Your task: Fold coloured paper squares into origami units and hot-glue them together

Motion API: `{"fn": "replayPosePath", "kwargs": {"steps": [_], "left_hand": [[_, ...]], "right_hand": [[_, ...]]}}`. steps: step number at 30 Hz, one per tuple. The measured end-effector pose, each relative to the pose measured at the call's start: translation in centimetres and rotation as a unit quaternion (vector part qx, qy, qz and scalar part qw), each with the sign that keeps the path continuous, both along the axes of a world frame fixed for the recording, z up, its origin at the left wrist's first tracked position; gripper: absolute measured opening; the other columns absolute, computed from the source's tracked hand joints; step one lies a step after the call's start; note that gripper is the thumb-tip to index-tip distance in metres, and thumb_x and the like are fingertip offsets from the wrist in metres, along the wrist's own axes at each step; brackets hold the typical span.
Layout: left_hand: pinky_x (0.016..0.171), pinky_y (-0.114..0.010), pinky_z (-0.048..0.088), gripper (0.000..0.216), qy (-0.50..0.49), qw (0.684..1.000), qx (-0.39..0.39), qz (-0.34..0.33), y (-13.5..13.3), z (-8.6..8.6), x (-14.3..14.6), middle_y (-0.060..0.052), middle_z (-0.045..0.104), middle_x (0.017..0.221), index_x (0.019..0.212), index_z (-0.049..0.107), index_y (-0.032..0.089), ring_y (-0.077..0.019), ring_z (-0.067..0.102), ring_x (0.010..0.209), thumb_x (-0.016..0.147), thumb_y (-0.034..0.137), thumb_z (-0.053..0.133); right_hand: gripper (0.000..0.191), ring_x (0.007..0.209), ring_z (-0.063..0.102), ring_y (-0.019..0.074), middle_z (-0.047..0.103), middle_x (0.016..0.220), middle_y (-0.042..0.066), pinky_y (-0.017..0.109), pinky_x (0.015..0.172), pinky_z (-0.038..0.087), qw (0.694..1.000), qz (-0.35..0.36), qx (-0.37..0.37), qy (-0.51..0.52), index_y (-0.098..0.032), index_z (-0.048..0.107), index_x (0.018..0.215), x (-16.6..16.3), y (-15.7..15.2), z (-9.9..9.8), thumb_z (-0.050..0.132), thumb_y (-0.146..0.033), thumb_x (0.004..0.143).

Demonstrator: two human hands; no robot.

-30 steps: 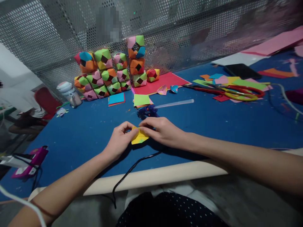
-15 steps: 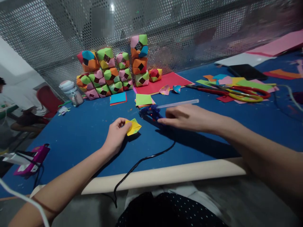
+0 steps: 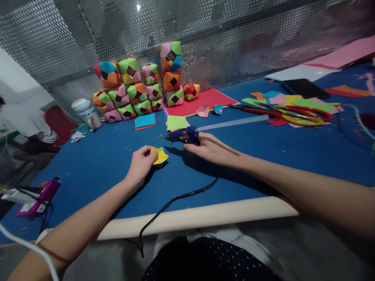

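Note:
Between the thumb and fingers of my left hand (image 3: 141, 163) is a small folded paper piece (image 3: 160, 156), yellow with some green. My right hand (image 3: 208, 146) is wrapped round the handle of a blue glue gun (image 3: 184, 135). Its nozzle points left, a little above and to the right of the folded paper, apart from it. A long clear glue stick (image 3: 234, 123) sticks out of the gun's back. Behind the gun lies a stack of green paper squares (image 3: 176, 123), with a blue-topped stack (image 3: 145, 121) to its left.
Folded paper blocks (image 3: 137, 93) stand stacked at the back by a perforated metal screen (image 3: 222, 43). Scissors (image 3: 304, 114), paper scraps and a phone (image 3: 305, 88) lie at right. A black cord (image 3: 187, 194) crosses the front edge. A bottle (image 3: 86, 113) and a purple box (image 3: 39, 199) are at left. Another person (image 3: 32, 125) sits beyond.
My right hand has closed round the glue gun's handle and raised it off the table, with the glue stick swinging. My left hand with the folded paper has shifted slightly left.

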State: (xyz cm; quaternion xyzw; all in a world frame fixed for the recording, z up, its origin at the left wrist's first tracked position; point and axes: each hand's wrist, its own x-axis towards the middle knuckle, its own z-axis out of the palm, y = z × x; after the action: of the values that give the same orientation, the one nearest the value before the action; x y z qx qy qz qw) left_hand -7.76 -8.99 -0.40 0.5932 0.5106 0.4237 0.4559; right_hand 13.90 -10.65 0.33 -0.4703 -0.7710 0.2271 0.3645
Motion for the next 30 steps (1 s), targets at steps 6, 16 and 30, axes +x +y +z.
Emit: {"fn": "replayPosePath", "kwargs": {"steps": [6,16,30], "left_hand": [[0.047,-0.022,0.047,0.009,0.035,0.999,0.032,0.012,0.1,0.1,-0.1,-0.001,0.059,0.066,0.070,0.060,0.014,-0.0114,0.053,0.056,0.066,0.022,0.058],[0.050,-0.021,0.041,0.008,0.091,0.994,0.065,0.014,0.3,-0.3,-0.4,0.000,0.058,0.064,0.071,0.057,0.015,-0.0104,0.052,0.055,0.067,0.020,0.053],[0.052,-0.020,0.038,0.007,0.125,0.987,0.102,0.013,0.1,-0.1,-0.3,0.003,0.055,0.062,0.070,0.057,0.014,-0.0096,0.049,0.055,0.067,0.020,0.052]], "right_hand": [[0.023,0.059,0.048,0.0133,0.057,0.069,0.000,0.024,0.054,0.037,0.998,0.039,0.033,-0.032,-0.016,0.063,0.092,-0.9,-1.5,0.2,0.049,-0.031,0.083],[0.019,0.051,0.043,0.0131,0.057,0.065,0.003,0.025,0.050,0.030,0.990,0.008,0.064,-0.129,-0.017,0.061,0.076,-1.1,-1.6,-0.7,0.053,-0.034,0.081],[0.024,0.070,0.059,0.0199,0.066,0.089,0.010,0.027,0.059,0.037,0.976,0.006,0.038,-0.215,-0.016,0.059,0.092,-0.9,-2.2,0.5,0.048,-0.036,0.084]]}}
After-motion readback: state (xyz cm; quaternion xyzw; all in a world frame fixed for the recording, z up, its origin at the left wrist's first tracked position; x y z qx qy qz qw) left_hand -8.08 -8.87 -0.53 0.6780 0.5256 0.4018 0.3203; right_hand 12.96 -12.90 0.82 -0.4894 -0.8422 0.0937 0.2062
